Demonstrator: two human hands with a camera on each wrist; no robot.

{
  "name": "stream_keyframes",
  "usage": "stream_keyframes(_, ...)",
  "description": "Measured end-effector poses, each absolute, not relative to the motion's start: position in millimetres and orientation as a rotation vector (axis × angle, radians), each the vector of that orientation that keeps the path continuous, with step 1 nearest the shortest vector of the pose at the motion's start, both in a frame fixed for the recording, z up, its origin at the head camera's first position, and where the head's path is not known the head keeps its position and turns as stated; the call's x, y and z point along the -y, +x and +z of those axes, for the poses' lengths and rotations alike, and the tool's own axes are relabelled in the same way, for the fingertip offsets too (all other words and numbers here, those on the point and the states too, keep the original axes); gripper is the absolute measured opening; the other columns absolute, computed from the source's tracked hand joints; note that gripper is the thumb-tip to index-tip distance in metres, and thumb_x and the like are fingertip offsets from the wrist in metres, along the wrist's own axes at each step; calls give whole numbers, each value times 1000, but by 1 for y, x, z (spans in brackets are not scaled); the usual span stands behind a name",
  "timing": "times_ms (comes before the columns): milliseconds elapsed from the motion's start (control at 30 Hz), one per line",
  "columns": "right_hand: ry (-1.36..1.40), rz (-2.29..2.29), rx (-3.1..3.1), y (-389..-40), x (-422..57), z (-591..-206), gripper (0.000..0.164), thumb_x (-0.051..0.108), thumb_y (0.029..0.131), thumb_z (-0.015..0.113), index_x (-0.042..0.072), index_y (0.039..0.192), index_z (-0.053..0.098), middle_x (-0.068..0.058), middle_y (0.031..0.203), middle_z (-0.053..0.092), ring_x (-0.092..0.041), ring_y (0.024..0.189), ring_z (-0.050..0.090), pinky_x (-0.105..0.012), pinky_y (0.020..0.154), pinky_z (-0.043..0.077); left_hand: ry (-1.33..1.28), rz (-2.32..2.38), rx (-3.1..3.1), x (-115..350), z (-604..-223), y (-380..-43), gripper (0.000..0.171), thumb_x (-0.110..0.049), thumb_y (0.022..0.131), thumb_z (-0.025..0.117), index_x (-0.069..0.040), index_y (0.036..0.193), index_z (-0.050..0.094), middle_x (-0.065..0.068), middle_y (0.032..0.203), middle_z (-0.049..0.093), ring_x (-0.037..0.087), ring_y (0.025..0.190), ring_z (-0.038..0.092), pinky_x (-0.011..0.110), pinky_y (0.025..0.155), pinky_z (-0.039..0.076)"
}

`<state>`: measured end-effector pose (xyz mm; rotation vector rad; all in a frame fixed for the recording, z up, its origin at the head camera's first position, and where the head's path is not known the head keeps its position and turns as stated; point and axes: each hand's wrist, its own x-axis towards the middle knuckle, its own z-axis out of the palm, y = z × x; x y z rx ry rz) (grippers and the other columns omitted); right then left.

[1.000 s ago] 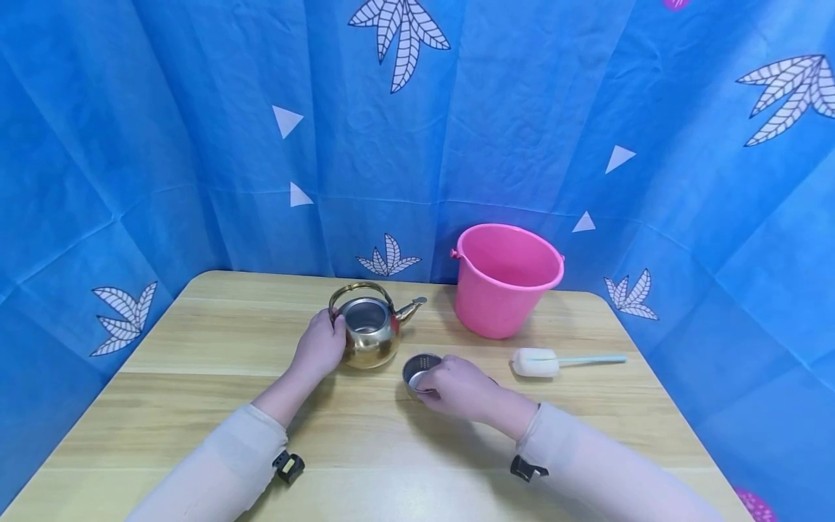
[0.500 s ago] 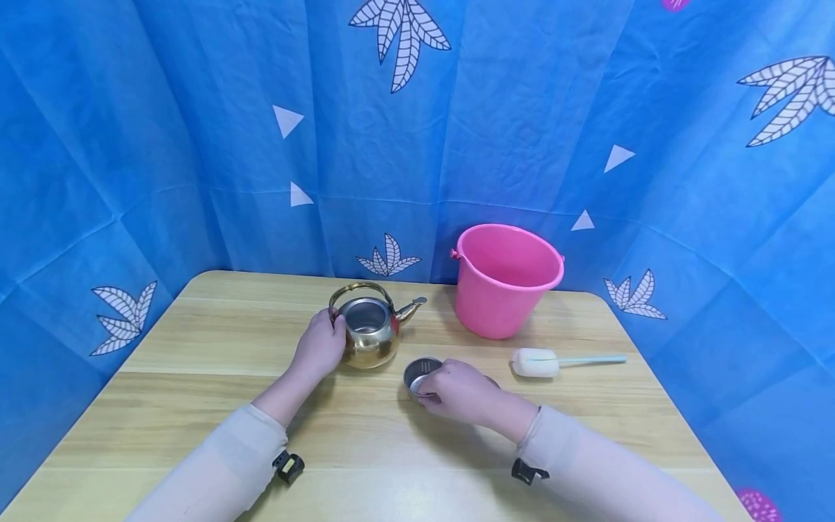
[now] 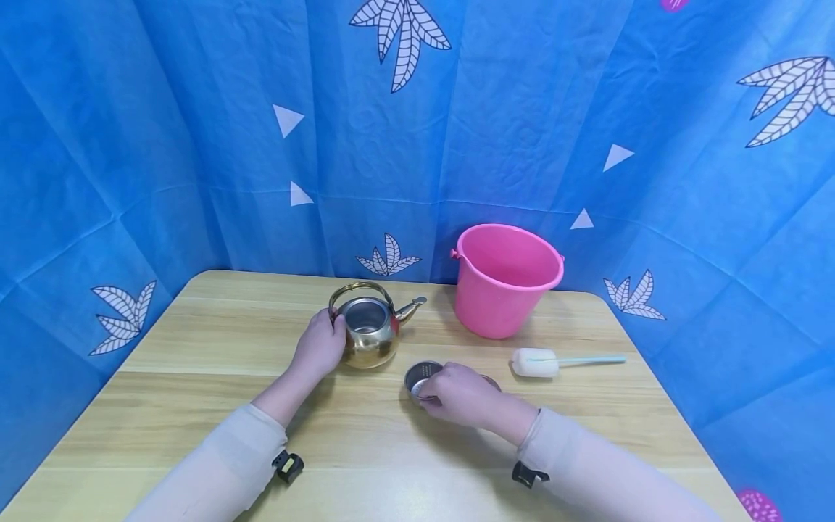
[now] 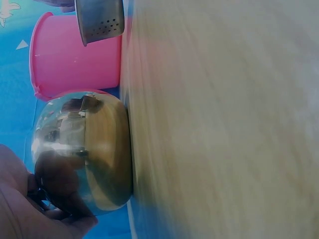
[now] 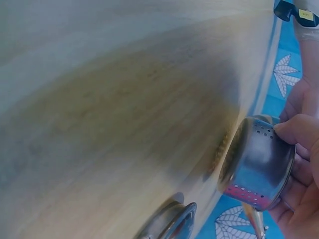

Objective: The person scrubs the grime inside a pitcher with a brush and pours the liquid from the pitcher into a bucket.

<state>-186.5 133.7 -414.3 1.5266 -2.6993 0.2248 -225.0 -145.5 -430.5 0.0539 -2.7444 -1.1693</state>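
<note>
A gold-toned metal teapot (image 3: 372,348) stands upright without a lid on the table, its spout pointing right. At the left end of its raised handle (image 3: 357,287), my left hand (image 3: 320,344) grips it; the fingers are partly hidden. To the right and nearer me, my right hand (image 3: 459,391) holds a metal strainer basket (image 5: 261,162) by its rim, thumb on one side and fingers on the other. Small holes pierce its wall. It is at or just above the tabletop; I cannot tell which. A round metal lid (image 5: 172,224) lies behind the right hand, mostly hidden in the head view.
A pink bucket (image 3: 496,312) stands at the back right of the wooden table (image 3: 196,348). In front of it lies a white sponge brush (image 3: 535,362) with a pale blue handle. A blue patterned curtain (image 3: 385,145) surrounds the back and sides.
My right hand has shifted slightly towards me with the strainer basket, and more of the lid shows behind it. The left hand and the teapot have stayed in place.
</note>
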Motion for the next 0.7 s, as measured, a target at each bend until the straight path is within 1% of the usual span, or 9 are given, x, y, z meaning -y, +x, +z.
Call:
stream_keyframes(100,1513,210,2709,-186,-135,-416,25,22,89,74,27,69,60,19,64,56,4,58,51,-29,72,52,54,-1171,2744,145,-430,-225,46,-25,107,33,14,128,47,33,129,52,48,126,49,58,104,40)
stream_keyframes(200,1507,209,2711,-186,-135,-417,26,21,89,74,27,69,59,19,62,54,3,57,49,-29,71,51,54,-1173,2746,145,-430,-225,47,-26,107,33,13,128,47,32,129,52,47,126,49,58,104,41)
stream_keyframes(400,1501,196,2712,-185,-136,-419,33,21,89,73,28,65,51,18,59,45,0,54,43,-29,67,50,67,-1170,2751,145,-429,-224,49,-26,107,33,14,131,46,33,130,52,48,126,49,58,105,40)
stream_keyframes(500,1499,199,2708,-184,-136,-420,34,21,88,74,27,64,51,18,59,47,0,54,43,-28,66,49,78,-1168,2753,145,-428,-224,50,-25,106,33,16,133,45,35,131,51,49,126,49,58,105,40)
stream_keyframes(700,1512,176,2700,-183,-137,-421,28,20,87,74,26,67,57,17,64,56,0,57,50,-29,67,51,78,-1161,2754,145,-428,-224,49,-24,107,33,15,132,46,35,130,52,49,125,50,59,104,41)
